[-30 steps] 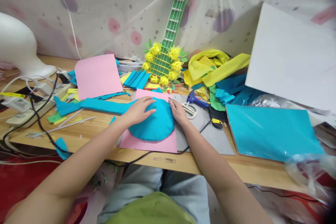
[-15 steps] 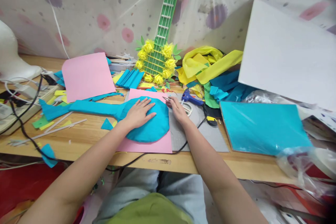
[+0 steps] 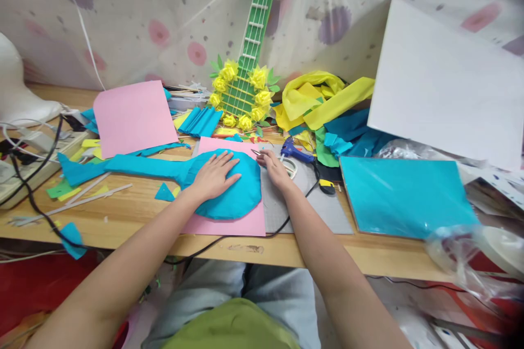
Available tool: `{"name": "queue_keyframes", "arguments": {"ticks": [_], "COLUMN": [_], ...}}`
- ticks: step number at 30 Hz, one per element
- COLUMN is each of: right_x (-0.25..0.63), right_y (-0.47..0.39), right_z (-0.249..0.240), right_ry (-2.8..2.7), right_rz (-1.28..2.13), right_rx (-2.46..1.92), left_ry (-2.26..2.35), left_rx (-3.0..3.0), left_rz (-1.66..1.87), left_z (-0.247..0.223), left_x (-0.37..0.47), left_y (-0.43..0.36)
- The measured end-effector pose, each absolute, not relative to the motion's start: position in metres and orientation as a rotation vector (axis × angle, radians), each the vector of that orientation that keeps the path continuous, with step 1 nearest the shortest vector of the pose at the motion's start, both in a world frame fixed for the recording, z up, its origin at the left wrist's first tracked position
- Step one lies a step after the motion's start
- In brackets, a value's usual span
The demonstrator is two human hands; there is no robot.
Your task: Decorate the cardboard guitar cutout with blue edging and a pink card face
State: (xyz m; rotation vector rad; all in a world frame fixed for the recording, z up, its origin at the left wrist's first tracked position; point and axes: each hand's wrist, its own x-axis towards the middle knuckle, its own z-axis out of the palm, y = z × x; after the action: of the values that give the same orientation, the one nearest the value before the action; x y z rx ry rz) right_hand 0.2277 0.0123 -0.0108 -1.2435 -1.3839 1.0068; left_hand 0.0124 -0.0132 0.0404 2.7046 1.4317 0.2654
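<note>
A flat guitar-shaped piece covered in blue crepe paper [image 3: 245,191] lies with its round body over a sheet of pink paper [image 3: 245,227] and its neck stretching left. My left hand [image 3: 216,175] rests flat on that body, fingers spread. At the body's right edge, my right hand [image 3: 275,168] is closed around a pair of scissors [image 3: 256,152]. Their pointed metal tips stick out to the left, near the blue edge; a white handle loop shows behind the hand. Under the right hand is a grey cutting mat [image 3: 315,212].
A green paper guitar with yellow flowers [image 3: 245,76] leans at the back. A blue glue gun [image 3: 297,151] and its black cord lie right of my hand. Pink paper [image 3: 135,120], crumpled yellow paper [image 3: 339,103], a blue board [image 3: 409,196] and a power strip [image 3: 24,174] stand around.
The whole view has shifted slightly. Both hands keep their places on the blue piece and the scissors, with no clear movement.
</note>
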Motion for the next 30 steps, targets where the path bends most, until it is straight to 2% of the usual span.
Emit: {"name": "queue_keyframes", "arguments": {"ticks": [12, 30], "right_x": [0.225, 0.215], "right_y": [0.009, -0.001], "right_z": [-0.006, -0.001], "right_ry": [-1.690, -1.762], "right_rz": [0.713, 0.499], "right_rx": [-1.432, -1.537], "left_ry": [1.467, 1.526], "left_rx": [2.683, 2.627], "left_rz": [0.310, 0.378], "left_z": [0.041, 0.041], "left_x": [0.015, 0.020], "left_y": [-0.016, -0.021]}}
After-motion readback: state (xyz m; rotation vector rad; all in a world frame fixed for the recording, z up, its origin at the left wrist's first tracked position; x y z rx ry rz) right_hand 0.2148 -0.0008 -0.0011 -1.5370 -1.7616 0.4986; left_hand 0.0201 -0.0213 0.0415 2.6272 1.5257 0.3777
